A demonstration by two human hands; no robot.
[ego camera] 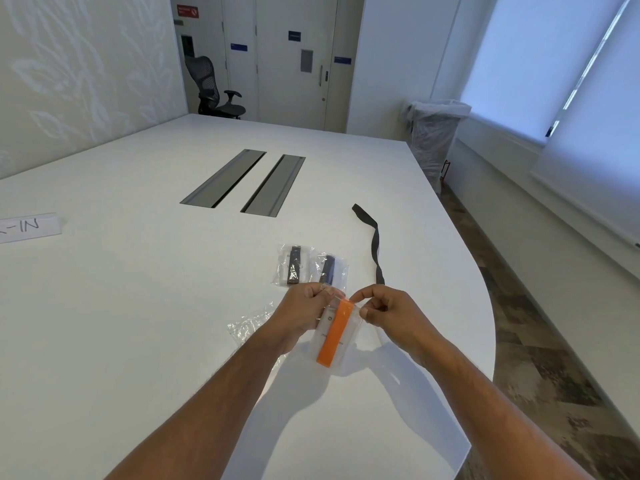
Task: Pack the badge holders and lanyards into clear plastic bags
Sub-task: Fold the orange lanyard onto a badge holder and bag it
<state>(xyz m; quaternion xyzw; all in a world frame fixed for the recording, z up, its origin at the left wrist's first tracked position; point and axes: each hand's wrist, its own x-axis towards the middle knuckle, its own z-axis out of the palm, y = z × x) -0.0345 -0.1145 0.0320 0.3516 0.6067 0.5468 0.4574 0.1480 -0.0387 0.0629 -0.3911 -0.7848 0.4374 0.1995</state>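
Both hands pinch the top edge of a clear plastic bag (341, 336) held just above the near edge of the white table (138, 306). The left hand (304, 311) grips the bag's upper left corner between thumb and curled fingers, and the right hand (388, 311) pinches the upper right corner, its other fingers curled inward. Inside the bag sits a folded orange lanyard (333, 336), lying lengthwise and slightly tilted, against a pale badge holder (323, 332) with faint print on it. The bag hangs down from the fingers toward the person.

Just beyond the hands, 2 packed bags lie flat on the table side by side: the left packed bag (292, 265) holds a dark folded lanyard, and the right packed bag (330, 270) holds another dark one; its near edge is partly hidden behind the left hand's knuckles. Under the left wrist lies a crumpled empty clear bag (247, 325). To the right, a loose black lanyard (374, 244) stretches away from the right hand toward the middle of the table.

Farther back, 2 grey cable hatches (242, 180) are set into the tabletop, and a paper sign (27, 227) with handwritten letters lies at the left edge. An office chair (216, 88) stands by the doors, and a lined bin (433, 140) stands near the window wall.
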